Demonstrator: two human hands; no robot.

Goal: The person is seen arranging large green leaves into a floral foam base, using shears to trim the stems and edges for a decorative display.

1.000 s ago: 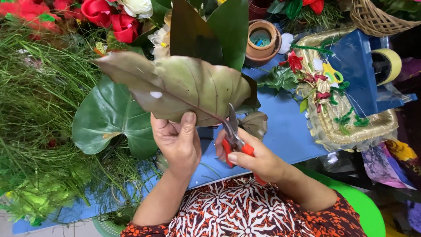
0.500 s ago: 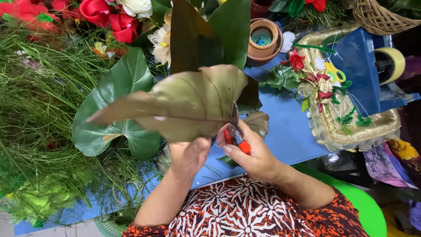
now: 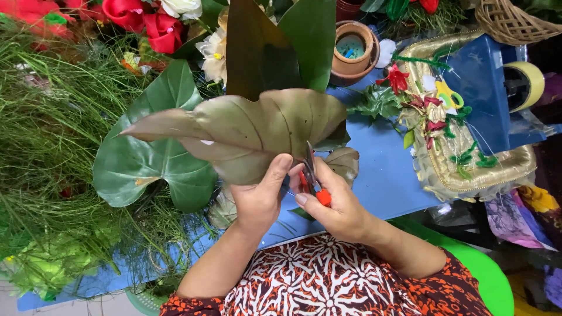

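Nearest the camera, the left hand (image 3: 257, 196) has its grip clamped on the lower edge of a big brownish-green leaf (image 3: 246, 131), thumb up against its face, holding it out flat above the blue tabletop (image 3: 386, 175). Just right of it, the right hand (image 3: 336, 205) is closed around red-handled cutters (image 3: 313, 178) with the blades up at the leaf's base; can't tell if the blades are biting yet. I'd say the trick here is keeping the leaf pinched close to the cut so it doesn't twist, and keeping that thumb out of the blades' way. Left of the leaf sits a dark green heart-shaped leaf (image 3: 155, 158) on wispy greenery. Farther off are a clay pot (image 3: 354, 50) and red roses (image 3: 146, 20).
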